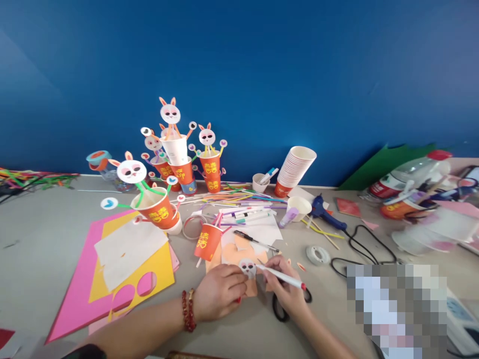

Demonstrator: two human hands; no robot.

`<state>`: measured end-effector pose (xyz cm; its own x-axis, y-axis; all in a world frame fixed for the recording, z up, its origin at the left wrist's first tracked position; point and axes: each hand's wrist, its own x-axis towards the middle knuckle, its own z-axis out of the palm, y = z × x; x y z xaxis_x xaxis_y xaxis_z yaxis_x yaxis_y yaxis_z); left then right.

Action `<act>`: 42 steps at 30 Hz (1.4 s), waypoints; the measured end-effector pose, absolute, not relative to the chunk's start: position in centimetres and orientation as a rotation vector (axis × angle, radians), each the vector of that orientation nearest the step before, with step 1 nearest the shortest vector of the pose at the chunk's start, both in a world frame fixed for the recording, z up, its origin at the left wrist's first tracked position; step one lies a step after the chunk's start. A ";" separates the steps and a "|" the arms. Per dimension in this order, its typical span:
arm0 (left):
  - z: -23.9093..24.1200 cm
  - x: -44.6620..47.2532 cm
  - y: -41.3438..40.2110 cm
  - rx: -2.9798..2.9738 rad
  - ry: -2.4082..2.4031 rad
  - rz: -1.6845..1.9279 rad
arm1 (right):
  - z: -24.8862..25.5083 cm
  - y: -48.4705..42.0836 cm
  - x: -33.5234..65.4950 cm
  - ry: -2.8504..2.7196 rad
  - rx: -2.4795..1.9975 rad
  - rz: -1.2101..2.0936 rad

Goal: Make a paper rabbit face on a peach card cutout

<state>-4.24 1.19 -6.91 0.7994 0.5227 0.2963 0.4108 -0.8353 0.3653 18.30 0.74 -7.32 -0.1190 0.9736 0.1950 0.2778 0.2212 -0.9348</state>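
Observation:
My right hand is closed around a white marker with a red end. The marker's tip points at a small white paper rabbit face with dark eyes and pink shading. My left hand, fingers curled, grips the left edge of this face over pieces of orange paper. Whether the tip touches the face I cannot tell. Partly under my right hand lie scissors with black handles. A black pen rests just beyond, and a red paper cup leans behind my left hand.
Several rabbit figures on cups stand at the back left, above pink and yellow sheets. Behind are straws and markers, a tall cup stack, a blue glue gun with its cord, a tape roll and a bottle.

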 end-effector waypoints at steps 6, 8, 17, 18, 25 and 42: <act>-7.0 -4.5 1.3 2.701 0.704 0.567 | -7.1 0.7 18.5 -1.593 -1.239 0.925; -7.0 -4.5 1.3 2.712 0.703 0.574 | -7.1 0.7 18.4 -1.616 -1.262 0.883; -7.2 -4.4 1.2 2.735 0.718 0.525 | -7.0 1.2 17.7 -1.742 -1.270 0.866; -7.2 -4.4 1.2 2.736 0.726 0.521 | -7.0 1.2 17.7 -1.744 -1.270 0.862; -7.2 -4.2 1.2 2.726 0.751 0.530 | -7.1 1.3 17.7 -1.806 -1.279 0.841; -6.7 -4.0 1.1 2.725 0.776 0.583 | -7.4 1.4 17.8 -1.915 -1.318 0.765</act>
<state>-3.97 1.11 -6.72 0.7784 0.5473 0.3075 0.4480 -0.8274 0.3386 17.77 1.42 -7.44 -0.2557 0.9451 0.2033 0.5452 0.3147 -0.7770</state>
